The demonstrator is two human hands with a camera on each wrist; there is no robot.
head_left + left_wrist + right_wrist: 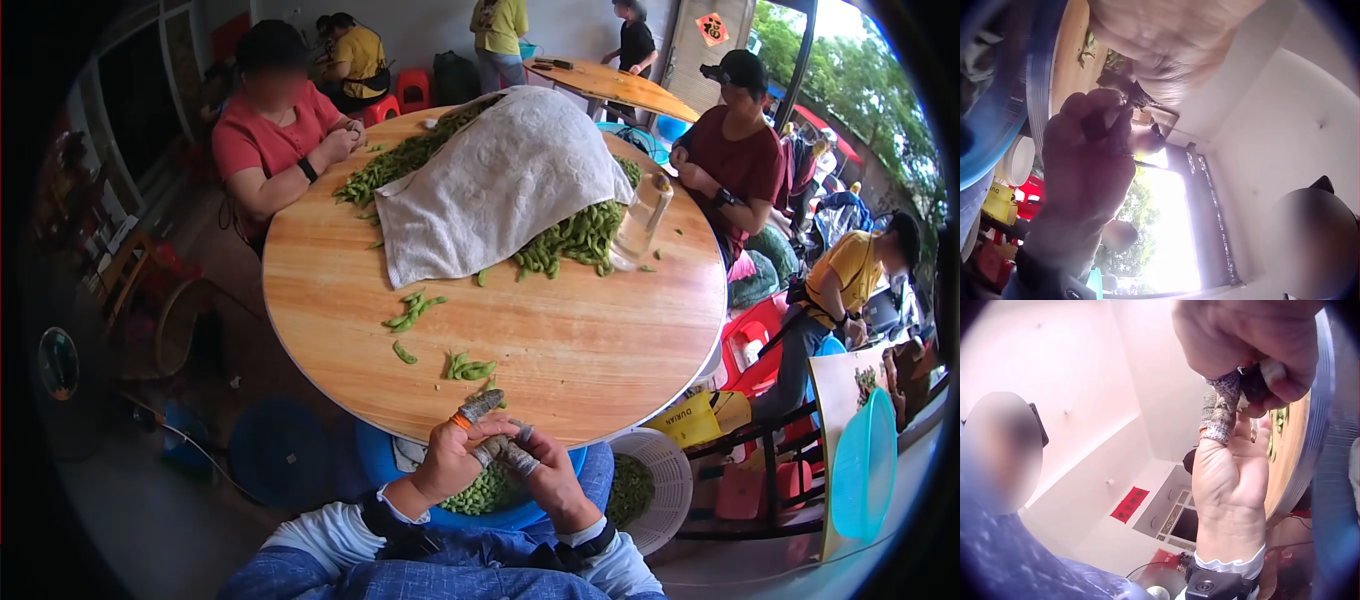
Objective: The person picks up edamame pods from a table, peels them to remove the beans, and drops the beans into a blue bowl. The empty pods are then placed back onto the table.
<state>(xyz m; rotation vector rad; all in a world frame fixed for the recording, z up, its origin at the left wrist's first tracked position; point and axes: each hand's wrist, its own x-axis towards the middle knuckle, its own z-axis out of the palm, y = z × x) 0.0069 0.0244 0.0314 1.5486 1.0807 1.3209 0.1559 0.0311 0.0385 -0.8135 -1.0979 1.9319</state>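
Observation:
Both hands meet over the table's near edge, their fingertips close together in the head view. Grey cloth covers wrap the thumbs and some fingers; an orange band circles one cover on the left hand (450, 462). Fingers of the right hand (552, 482) bend inward toward the left thumb. I cannot tell what lies between the fingertips, as fingers hide it in both wrist views. Just beyond the hands are a few green soybean pods (468, 368). Below them, a blue basin (375, 455) holds shelled green beans (480, 492).
A pale towel (490, 190) covers most of a large pod heap (575, 240) on the round wooden table (560, 350). A clear bottle (642, 220) stands at its right. Beside my right leg is a white basket (672, 490) with pods. Two people sit across the table.

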